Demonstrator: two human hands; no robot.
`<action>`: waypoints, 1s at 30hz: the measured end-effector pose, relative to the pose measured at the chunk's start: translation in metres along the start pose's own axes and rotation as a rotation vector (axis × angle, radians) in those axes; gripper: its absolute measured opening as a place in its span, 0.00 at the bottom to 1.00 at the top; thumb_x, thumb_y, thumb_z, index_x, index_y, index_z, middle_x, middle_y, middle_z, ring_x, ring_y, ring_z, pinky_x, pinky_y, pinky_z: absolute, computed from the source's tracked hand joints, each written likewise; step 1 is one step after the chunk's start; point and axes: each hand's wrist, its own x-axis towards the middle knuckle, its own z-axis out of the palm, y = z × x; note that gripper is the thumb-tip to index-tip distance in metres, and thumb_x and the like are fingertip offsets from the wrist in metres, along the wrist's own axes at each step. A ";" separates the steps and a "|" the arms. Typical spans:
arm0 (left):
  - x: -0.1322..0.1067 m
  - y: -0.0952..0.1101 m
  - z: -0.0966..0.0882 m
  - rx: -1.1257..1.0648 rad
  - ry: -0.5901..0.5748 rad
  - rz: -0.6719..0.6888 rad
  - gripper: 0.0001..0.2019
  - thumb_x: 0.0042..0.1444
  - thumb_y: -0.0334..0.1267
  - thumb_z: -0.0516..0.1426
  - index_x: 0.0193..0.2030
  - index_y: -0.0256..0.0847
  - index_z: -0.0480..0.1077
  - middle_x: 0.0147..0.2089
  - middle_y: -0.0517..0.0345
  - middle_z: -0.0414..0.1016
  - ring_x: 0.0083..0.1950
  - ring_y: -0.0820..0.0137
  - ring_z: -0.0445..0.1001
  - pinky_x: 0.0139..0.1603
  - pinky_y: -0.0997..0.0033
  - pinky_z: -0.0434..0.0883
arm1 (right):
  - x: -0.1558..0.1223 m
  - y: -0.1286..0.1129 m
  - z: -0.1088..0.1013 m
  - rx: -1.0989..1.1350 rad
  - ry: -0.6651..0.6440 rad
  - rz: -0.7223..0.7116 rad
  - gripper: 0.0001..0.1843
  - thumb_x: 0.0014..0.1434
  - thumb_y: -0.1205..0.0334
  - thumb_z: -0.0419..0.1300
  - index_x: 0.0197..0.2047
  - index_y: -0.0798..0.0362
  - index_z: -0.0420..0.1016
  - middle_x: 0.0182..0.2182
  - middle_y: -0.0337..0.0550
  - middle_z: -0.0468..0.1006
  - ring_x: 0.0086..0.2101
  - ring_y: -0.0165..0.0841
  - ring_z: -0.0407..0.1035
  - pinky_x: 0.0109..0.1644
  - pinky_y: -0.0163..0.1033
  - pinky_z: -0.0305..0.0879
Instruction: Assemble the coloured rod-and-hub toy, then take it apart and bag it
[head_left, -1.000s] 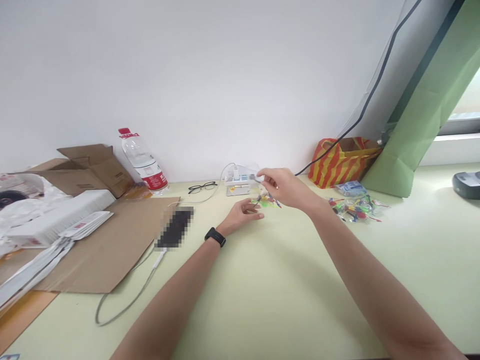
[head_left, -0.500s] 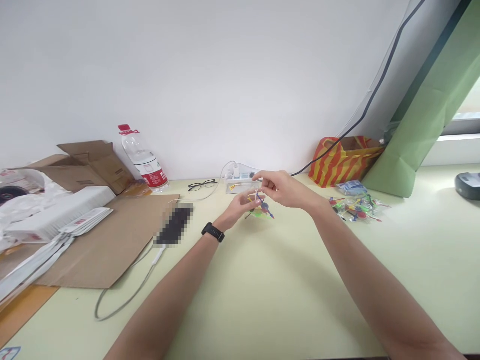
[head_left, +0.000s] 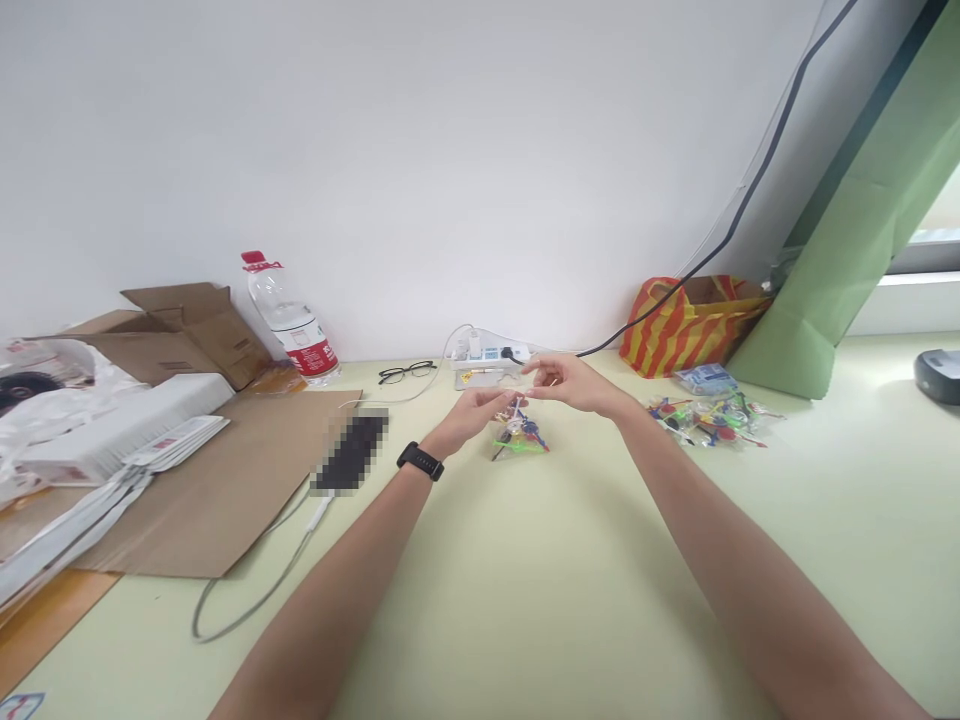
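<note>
A small clear plastic bag (head_left: 520, 438) of colourful plastic pieces, green, blue, red and yellow among them, hangs at or just above the table in the middle of the view. My left hand (head_left: 471, 416), with a black watch on the wrist, pinches the bag's top edge from the left. On the other side, my right hand (head_left: 576, 384) has thumb and fingertips closed at the bag's top right corner. The fingertips of both hands nearly meet there. To the right lies a pile of similar clear bags (head_left: 716, 420) with coloured pieces.
Behind the hands are a power strip (head_left: 487, 355) and eyeglasses (head_left: 406, 372). A bottle (head_left: 306, 345), cardboard box (head_left: 191, 330), flat cardboard (head_left: 202, 490) and pixelated dark object with a cable (head_left: 351, 452) occupy the left. A striped bag (head_left: 675, 335) stands by the green curtain (head_left: 832, 270).
The bag now hangs lower and more upright, its contents in fuller view. My right hand has dropped slightly and moved right, and its fingertips are now at the bag's top corner.
</note>
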 end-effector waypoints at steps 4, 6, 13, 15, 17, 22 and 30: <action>0.003 0.006 -0.015 0.031 0.104 0.040 0.22 0.57 0.55 0.66 0.45 0.37 0.83 0.46 0.44 0.83 0.46 0.61 0.80 0.49 0.64 0.74 | 0.000 0.001 -0.001 0.095 -0.028 0.032 0.20 0.51 0.46 0.72 0.36 0.55 0.80 0.31 0.43 0.79 0.32 0.33 0.70 0.36 0.38 0.65; 0.002 0.011 -0.023 0.031 0.091 0.048 0.22 0.58 0.55 0.66 0.44 0.36 0.83 0.47 0.43 0.83 0.45 0.61 0.81 0.49 0.64 0.76 | -0.001 -0.001 -0.002 0.130 -0.019 0.052 0.21 0.50 0.45 0.73 0.34 0.55 0.80 0.30 0.43 0.78 0.31 0.32 0.69 0.34 0.37 0.64; -0.002 0.024 -0.033 0.045 0.062 0.072 0.23 0.56 0.53 0.68 0.49 0.36 0.81 0.46 0.43 0.84 0.45 0.61 0.82 0.50 0.62 0.77 | 0.000 0.003 -0.001 0.207 -0.008 0.057 0.22 0.50 0.43 0.73 0.33 0.54 0.80 0.30 0.44 0.80 0.31 0.33 0.71 0.36 0.39 0.68; -0.002 0.024 -0.033 0.044 0.121 0.113 0.23 0.53 0.51 0.70 0.50 0.36 0.81 0.44 0.44 0.84 0.43 0.61 0.82 0.48 0.63 0.78 | 0.002 0.005 0.001 0.215 0.014 0.050 0.21 0.50 0.44 0.73 0.33 0.54 0.80 0.31 0.44 0.81 0.32 0.34 0.72 0.38 0.40 0.68; -0.002 0.027 -0.032 0.053 0.148 0.150 0.22 0.52 0.49 0.71 0.48 0.36 0.81 0.42 0.45 0.84 0.42 0.62 0.82 0.46 0.63 0.78 | 0.004 0.004 0.003 0.245 0.049 0.025 0.20 0.50 0.45 0.74 0.37 0.53 0.82 0.32 0.45 0.81 0.33 0.34 0.72 0.40 0.41 0.69; -0.006 0.042 -0.036 0.036 0.157 0.194 0.19 0.52 0.48 0.71 0.46 0.35 0.83 0.42 0.45 0.84 0.41 0.61 0.82 0.48 0.60 0.78 | 0.001 -0.016 0.003 0.323 0.096 -0.068 0.22 0.49 0.47 0.75 0.42 0.53 0.84 0.36 0.46 0.82 0.35 0.35 0.72 0.42 0.43 0.69; -0.017 0.073 -0.042 0.011 0.176 0.246 0.13 0.54 0.41 0.69 0.44 0.38 0.84 0.42 0.46 0.85 0.47 0.56 0.83 0.54 0.57 0.78 | -0.005 -0.043 -0.005 0.396 0.119 -0.147 0.13 0.53 0.53 0.73 0.39 0.51 0.87 0.35 0.45 0.81 0.35 0.34 0.69 0.43 0.43 0.66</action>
